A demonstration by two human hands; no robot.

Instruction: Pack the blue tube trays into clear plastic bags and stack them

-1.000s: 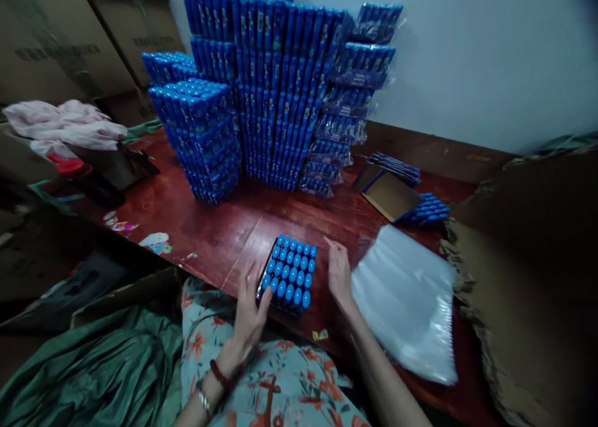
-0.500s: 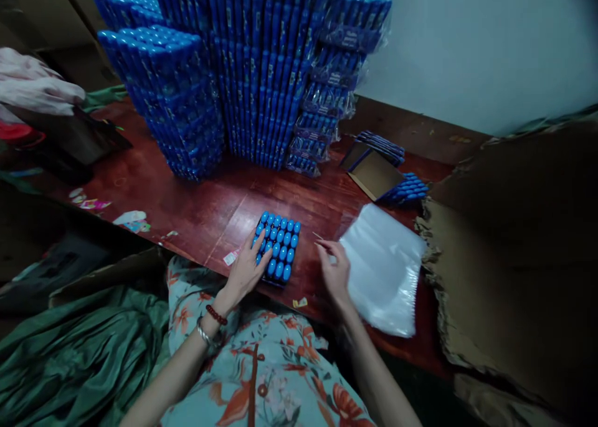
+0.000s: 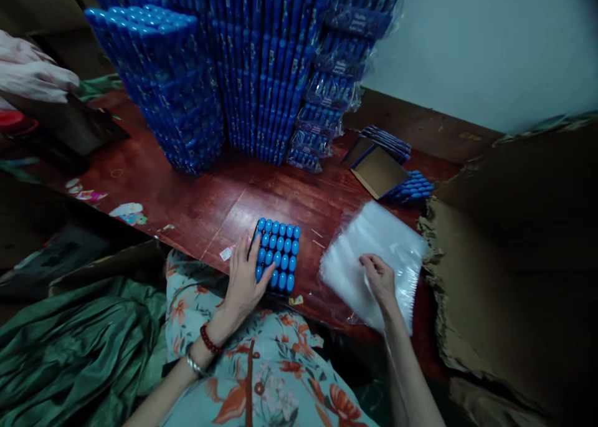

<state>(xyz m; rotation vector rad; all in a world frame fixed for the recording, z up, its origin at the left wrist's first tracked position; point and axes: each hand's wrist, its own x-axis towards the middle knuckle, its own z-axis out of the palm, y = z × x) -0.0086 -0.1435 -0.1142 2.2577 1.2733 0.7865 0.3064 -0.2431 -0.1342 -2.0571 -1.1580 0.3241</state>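
Near the front edge of the desk (image 3: 200, 209), the left hand (image 3: 243, 282) is spread over the left side of a block of blue-topped pieces (image 3: 283, 245). Right hand (image 3: 380, 280) has its fingers bunched above the clear plastic bags (image 3: 343, 262) (can't tell if it's actually pinching one). Further out there's an open cardboard box (image 3: 380, 170), plus tall stacks of blue packs (image 3: 252, 96) towering at the back.

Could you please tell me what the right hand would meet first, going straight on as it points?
The right hand would probably meet the plastic bags just below it; depth is unclear, so it may touch them already.
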